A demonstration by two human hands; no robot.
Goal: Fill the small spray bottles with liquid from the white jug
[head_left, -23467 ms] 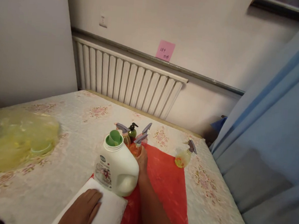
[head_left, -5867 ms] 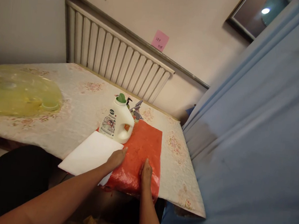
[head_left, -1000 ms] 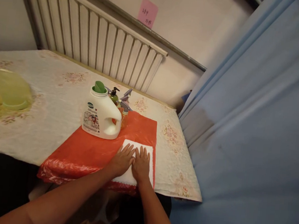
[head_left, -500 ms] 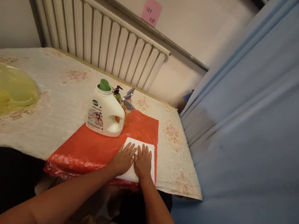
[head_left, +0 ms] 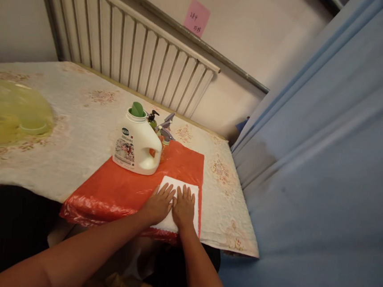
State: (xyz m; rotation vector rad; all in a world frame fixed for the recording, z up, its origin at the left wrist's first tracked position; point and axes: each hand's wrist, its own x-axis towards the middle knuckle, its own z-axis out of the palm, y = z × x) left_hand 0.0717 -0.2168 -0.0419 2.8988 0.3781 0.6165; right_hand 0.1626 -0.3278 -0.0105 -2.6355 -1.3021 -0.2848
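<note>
A folded white cloth (head_left: 167,222) lies on a red plastic sheet (head_left: 117,186) near the table's front edge. My left hand (head_left: 160,204) rests flat on the cloth's left part, fingers stretched out. Beside it, my right hand (head_left: 184,206) lies flat on the cloth too, its fingers slightly spread. The thumbs are close together. Just beyond the hands, to the left, a white jug (head_left: 137,145) with a handle and a printed label stands upright on the red sheet. A green cap (head_left: 137,109) sits in its mouth.
Behind the jug are a dark pump bottle (head_left: 152,120) and grey spray heads (head_left: 166,130), partly hidden. A yellow translucent bag (head_left: 10,109) lies at the left on the floral tablecloth (head_left: 98,95). A radiator (head_left: 129,44) lines the wall; a blue curtain (head_left: 326,173) hangs at right.
The view has shifted slightly, so the jug and yellow bag appear a little further right. Both hands stay flat on the white cloth.
</note>
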